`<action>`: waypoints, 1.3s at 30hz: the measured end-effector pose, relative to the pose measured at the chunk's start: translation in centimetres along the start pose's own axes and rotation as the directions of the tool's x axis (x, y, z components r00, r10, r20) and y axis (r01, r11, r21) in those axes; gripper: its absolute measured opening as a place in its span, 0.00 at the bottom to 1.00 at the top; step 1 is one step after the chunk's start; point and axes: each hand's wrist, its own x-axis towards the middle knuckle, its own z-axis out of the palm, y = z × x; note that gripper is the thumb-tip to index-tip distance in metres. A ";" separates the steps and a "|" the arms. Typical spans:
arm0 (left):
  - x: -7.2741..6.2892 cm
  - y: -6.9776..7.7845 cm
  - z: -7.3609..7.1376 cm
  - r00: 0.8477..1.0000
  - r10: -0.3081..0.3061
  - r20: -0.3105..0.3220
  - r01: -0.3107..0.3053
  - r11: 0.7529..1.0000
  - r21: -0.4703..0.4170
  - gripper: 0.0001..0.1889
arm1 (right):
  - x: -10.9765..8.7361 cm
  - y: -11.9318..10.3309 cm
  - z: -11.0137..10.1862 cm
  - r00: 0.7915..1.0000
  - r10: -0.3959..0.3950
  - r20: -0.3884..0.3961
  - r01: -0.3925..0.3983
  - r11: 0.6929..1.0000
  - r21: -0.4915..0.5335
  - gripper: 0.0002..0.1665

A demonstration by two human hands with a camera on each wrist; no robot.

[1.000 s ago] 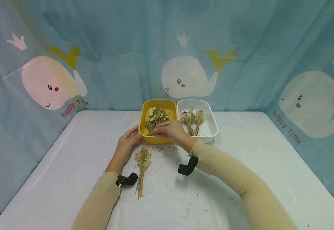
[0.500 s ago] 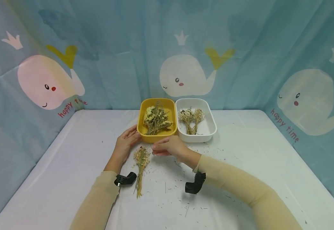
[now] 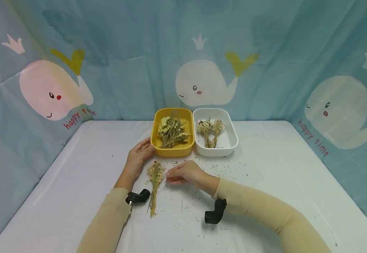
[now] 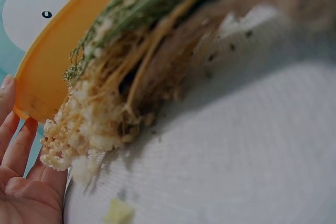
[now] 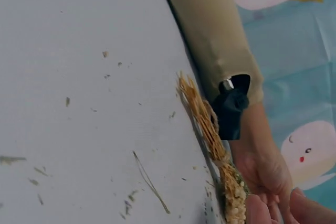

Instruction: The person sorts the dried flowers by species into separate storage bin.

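Observation:
A tied bunch of dried flowers (image 3: 154, 186) lies on the white table between my hands, its cream blooms toward the bins and its stalks toward me. My left hand (image 3: 136, 158) has its fingers extended against the near left corner of the yellow bin (image 3: 172, 153); the left wrist view shows them at its wall. My right hand (image 3: 188, 174) hovers just right of the blooms with loosely bent fingers. Nothing shows between its thumb and fingers. Inside the yellow bin is a pile of dried flowers (image 3: 171, 131) with yellowish heads.
Right beside the yellow bin stands a white bin (image 3: 215, 152) holding small dried bunches (image 3: 206, 131). Bits of broken stem (image 3: 205, 232) are scattered over the table (image 3: 281, 168). A blue curtain (image 3: 133, 80) with whale prints closes off the back and sides.
My right hand has come out of the yellow bin and moved toward me, down beside the bunch on the table. The left hand has stayed at the bin's corner.

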 end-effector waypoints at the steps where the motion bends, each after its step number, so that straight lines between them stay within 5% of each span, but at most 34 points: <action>1: 0.0 0.0 0.0 1.000 0.000 0.000 0.000 1.000 -0.001 0.31 | 0.0 0.1 0.1 1.000 0.012 0.004 -0.012 1.000 0.006 0.13; 21: 0.0 0.0 0.0 1.000 0.000 0.010 0.000 1.000 -0.016 0.32 | 0.5 1.6 2.2 0.991 0.122 0.051 -0.126 0.989 0.074 0.11; 39: 0.1 0.1 -0.1 1.000 0.001 0.007 -0.001 1.000 0.001 0.31 | 1.0 1.2 3.9 0.988 0.152 -0.014 -0.151 0.986 0.075 0.12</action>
